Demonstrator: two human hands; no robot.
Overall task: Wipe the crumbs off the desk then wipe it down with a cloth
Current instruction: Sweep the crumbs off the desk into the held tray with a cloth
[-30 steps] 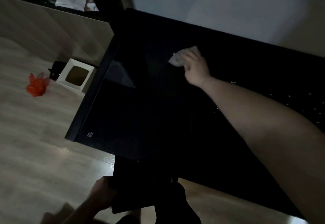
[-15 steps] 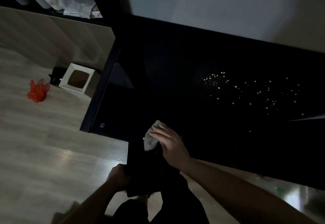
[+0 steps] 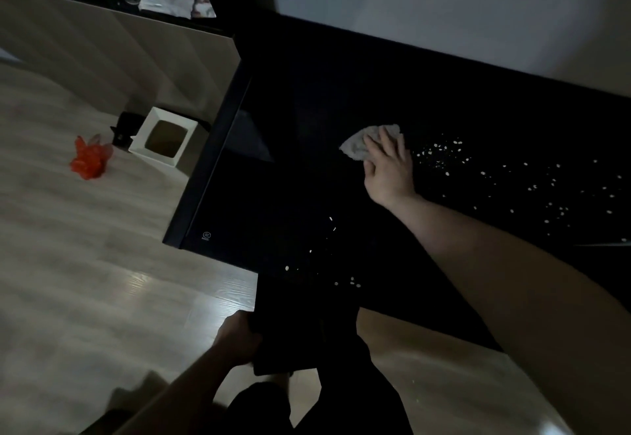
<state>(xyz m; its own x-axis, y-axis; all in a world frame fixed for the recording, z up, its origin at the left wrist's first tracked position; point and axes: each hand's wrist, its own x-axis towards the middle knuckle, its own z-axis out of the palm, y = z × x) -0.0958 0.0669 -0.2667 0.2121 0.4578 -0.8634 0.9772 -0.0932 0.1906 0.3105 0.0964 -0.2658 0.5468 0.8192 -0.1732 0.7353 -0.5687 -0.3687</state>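
Many pale crumbs are lying on the black tabletop, just right of my right hand, which is pressing a crumpled cloth flat under its fingers. My left hand is gripping a dark tray at the tabletop's near edge.

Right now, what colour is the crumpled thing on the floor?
Bright orange-red, clearest in the head view.

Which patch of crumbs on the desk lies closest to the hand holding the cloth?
The dense cluster just right of the right hand and its cloth. The scattered crumbs farther right and those at the near edge lie farther off.
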